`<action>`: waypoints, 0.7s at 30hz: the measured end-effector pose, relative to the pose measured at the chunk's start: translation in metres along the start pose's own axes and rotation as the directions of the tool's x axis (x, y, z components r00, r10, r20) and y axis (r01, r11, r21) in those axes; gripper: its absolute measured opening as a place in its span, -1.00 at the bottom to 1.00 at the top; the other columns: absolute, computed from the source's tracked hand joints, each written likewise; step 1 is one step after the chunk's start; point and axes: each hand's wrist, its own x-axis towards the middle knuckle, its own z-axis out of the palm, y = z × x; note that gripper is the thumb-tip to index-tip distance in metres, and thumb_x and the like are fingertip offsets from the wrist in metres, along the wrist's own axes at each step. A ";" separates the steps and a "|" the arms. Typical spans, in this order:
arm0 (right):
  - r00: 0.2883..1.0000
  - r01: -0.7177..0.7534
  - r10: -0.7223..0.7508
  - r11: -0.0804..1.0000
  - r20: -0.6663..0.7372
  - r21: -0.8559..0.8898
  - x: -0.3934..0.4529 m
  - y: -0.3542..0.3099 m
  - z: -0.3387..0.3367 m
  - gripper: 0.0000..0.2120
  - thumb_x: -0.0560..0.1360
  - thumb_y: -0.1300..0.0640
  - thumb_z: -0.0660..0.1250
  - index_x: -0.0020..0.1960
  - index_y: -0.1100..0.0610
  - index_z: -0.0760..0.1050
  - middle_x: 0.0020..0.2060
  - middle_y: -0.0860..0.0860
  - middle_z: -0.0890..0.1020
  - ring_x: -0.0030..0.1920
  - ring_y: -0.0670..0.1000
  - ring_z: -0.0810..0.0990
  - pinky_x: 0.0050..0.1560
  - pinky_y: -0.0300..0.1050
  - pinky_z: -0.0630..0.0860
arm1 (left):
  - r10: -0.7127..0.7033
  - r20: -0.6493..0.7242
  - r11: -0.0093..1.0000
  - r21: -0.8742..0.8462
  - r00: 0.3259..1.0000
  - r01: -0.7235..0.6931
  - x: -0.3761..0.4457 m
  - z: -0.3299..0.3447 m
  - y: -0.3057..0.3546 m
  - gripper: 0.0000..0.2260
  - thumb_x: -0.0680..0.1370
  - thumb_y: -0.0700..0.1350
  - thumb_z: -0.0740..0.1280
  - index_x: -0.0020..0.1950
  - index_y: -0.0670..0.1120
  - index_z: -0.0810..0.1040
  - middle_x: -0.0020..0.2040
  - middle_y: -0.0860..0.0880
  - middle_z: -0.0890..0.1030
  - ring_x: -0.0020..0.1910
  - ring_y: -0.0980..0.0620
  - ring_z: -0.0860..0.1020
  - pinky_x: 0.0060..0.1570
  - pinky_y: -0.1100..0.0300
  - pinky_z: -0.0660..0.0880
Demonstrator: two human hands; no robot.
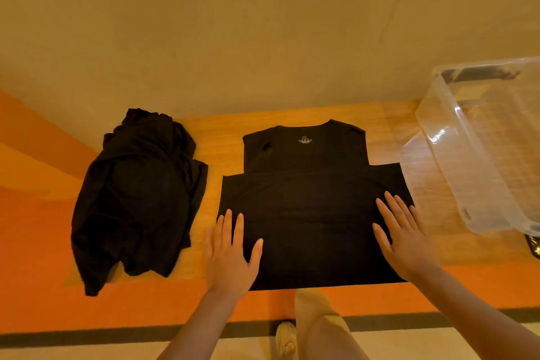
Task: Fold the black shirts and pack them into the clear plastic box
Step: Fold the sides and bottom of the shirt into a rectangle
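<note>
Both hands lie flat with fingers spread, the left hand (230, 254) and right hand (404, 238) pressing the half-folded shirt (309, 213) on the tabletop (222, 131). The box (479, 149) stands just right. Uneven pressure could skew the fold; the crumpled shirts (137, 196) wait left.

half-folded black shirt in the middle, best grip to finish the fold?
Probably pinch the half-folded shirt at its two near corners, coming from the table's front edge beside the left hand and right hand. The near edge is straight and the collar end lies flat beyond, so lifting forward would lay it over.
</note>
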 end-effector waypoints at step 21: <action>0.996 0.045 -0.050 0.997 0.074 0.063 0.192 -0.029 -0.007 -0.34 0.55 -0.24 -0.30 0.57 0.04 -0.11 0.56 -0.04 -0.10 0.53 -0.09 -0.26 0.51 -0.09 -0.29 | 0.120 0.095 0.992 -0.040 0.988 -0.116 0.225 -0.041 0.037 -0.51 0.67 0.11 -0.14 0.58 0.00 -0.08 0.59 0.01 -0.07 0.56 0.04 -0.15 0.49 -0.02 -0.16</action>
